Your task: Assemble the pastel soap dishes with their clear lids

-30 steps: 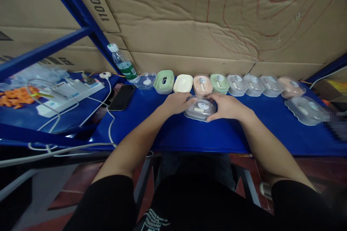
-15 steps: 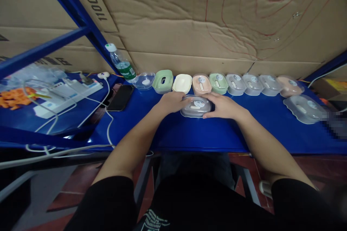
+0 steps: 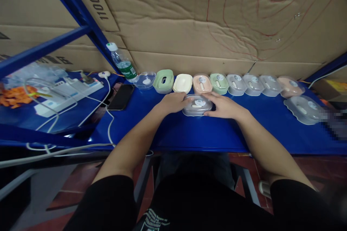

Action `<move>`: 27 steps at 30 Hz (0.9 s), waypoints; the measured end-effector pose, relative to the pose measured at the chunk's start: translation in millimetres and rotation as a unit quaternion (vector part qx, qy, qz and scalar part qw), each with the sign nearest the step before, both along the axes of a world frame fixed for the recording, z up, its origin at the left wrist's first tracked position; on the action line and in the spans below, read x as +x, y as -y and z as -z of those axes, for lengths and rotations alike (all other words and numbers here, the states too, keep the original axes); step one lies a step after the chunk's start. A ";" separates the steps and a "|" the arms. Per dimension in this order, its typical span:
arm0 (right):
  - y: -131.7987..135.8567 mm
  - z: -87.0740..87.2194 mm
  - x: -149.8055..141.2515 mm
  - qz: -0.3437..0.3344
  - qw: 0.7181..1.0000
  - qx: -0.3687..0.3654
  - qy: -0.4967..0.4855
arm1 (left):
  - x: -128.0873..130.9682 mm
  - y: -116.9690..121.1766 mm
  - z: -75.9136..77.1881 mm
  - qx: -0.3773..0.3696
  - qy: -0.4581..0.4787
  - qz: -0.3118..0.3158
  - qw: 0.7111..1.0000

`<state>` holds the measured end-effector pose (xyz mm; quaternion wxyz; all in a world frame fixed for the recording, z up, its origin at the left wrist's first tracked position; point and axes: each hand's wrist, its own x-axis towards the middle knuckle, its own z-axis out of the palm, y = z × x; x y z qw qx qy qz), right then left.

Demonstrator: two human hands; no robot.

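Note:
A grey soap box with a clear lid and a round sticker [image 3: 197,107] rests on the blue table, tilted slightly if at all. My left hand [image 3: 172,102] grips its left end, thumb along the lid. Around its right end curves my right hand [image 3: 224,105], thumb at the near corner and fingers at the far side. Just behind stand a pink soap box [image 3: 202,84], a cream tray [image 3: 183,83] without a lid, and a green soap box base [image 3: 164,82] with a slot. The far fingers are partly hidden by the box.
Farther right runs a row of lidded soap boxes, green [image 3: 219,83], several grey [image 3: 236,85] and pink [image 3: 291,86]. A larger-looking grey one [image 3: 303,110] lies nearer. On the left are a clear lid [image 3: 145,81], a water bottle [image 3: 124,65], a phone [image 3: 121,97] and a power strip [image 3: 70,95].
Both hands have shifted the grey soap box slightly left and away from me, and it is turned straighter to the table edge. The hold looks the same.

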<state>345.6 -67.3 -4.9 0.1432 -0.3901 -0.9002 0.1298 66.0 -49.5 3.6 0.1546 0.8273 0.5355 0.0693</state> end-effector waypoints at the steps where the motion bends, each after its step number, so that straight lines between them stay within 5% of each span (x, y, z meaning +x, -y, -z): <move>1: 0.1 -0.1 0.1 0.002 1.000 -0.001 0.000 | 0.2 0.1 -0.1 0.000 -0.002 0.002 1.000; 27: -12.7 4.0 11.5 0.015 0.999 -0.042 -0.012 | -7.8 -7.8 8.7 -0.014 0.028 0.063 0.998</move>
